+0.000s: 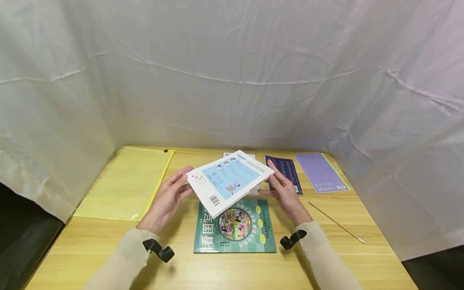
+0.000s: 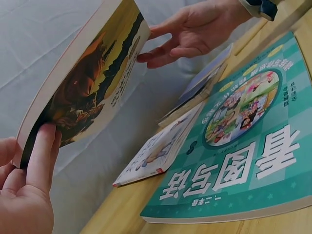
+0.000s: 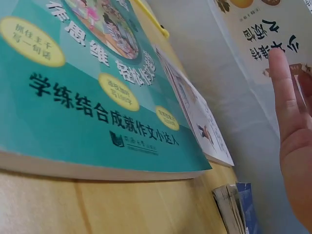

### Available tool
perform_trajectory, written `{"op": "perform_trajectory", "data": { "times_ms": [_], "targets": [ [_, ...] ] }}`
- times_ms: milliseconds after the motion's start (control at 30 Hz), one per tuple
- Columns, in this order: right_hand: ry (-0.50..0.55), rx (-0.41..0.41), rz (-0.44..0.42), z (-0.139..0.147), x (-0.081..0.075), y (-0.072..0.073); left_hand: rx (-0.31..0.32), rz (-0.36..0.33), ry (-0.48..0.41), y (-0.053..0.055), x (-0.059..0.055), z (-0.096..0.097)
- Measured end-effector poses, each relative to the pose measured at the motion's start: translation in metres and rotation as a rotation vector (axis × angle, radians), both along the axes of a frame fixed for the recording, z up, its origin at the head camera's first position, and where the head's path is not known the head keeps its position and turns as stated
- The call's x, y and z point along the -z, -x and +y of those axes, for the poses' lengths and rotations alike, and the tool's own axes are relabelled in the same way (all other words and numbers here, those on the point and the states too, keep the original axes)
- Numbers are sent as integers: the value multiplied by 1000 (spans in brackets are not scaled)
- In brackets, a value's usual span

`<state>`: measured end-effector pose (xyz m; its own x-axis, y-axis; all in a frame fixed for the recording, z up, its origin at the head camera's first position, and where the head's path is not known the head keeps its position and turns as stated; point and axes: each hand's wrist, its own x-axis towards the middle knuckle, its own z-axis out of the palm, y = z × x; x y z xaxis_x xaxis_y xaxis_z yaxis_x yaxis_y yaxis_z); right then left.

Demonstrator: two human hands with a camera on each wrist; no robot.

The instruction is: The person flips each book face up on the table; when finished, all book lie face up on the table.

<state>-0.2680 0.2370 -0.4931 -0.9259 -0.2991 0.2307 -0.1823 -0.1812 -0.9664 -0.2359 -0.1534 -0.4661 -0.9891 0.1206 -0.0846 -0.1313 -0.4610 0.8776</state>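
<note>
A white-backed book (image 1: pixel 232 179) is held tilted in the air between both hands, its back cover with a pale blue panel facing up. My left hand (image 1: pixel 164 199) grips its left edge, with fingers under the dark picture cover (image 2: pixel 92 83) in the left wrist view. On the opposite edge my right hand (image 1: pixel 286 197) holds the corner; a straight finger lies against the underside in the right wrist view. Below the raised book, a green book (image 1: pixel 235 231) lies flat on the table, partly covered from the head camera.
A yellow zip pouch (image 1: pixel 121 183) lies at the left. Behind the raised book is a white book (image 2: pixel 156 148), mostly hidden from above. To the right are a dark blue booklet (image 1: pixel 286 171), a purple booklet (image 1: pixel 320 173) and a thin stick (image 1: pixel 337 222). Grey curtains (image 1: pixel 232 80) enclose the table.
</note>
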Motion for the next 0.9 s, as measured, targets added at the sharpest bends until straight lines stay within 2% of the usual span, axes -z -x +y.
{"op": "perform_trajectory", "data": {
  "times_ms": [267, 500, 700, 900],
  "targets": [
    [9, 36, 52, 0, 0, 2, 6, -6, 41, 1, -4, 5],
    [141, 76, 60, -1, -5, 6, 51, -10, 33, 1, -5, 10],
    [180, 107, 92, 0, -7, 6, 75, 70, 11, -1, -6, 10],
    [205, 160, 93, -3, -5, 5, 71, 181, 86, 0, -6, 12]
  ]
}}
